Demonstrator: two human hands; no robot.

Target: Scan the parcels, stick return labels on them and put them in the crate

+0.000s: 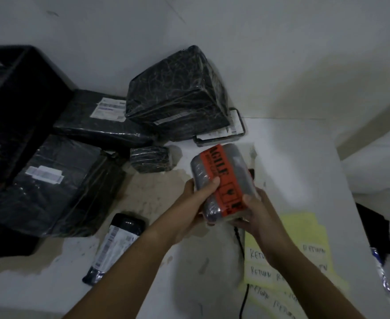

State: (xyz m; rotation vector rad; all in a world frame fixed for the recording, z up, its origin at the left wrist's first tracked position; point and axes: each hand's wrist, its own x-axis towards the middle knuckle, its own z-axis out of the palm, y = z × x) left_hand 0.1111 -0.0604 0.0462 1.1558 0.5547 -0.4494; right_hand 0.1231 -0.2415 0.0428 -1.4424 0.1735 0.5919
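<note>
Two hands held one parcel above the white table: a grey, oblong, plastic-wrapped parcel banded lengthwise with orange tape printed in black letters. The left hand gripped its left side, thumb laid across the top and fingers curled underneath. The right hand grasped the near right end, thumb pressed on the orange tape and fingers wrapped below. The parcel tilted away from the person, its far end raised. Just beside the right forearm lay a pale yellow sheet of handwritten "RETURN" labels, partly covered by the arm, and a thin black cable ran along the sheet's left edge. At the far left stood a black plastic crate. Near it lay several black-wrapped parcels: a large flat one with a white label touching the crate, a second flat one behind it, a bulky cube-shaped one, a small block, and a slim labelled packet nearest the left forearm.
</note>
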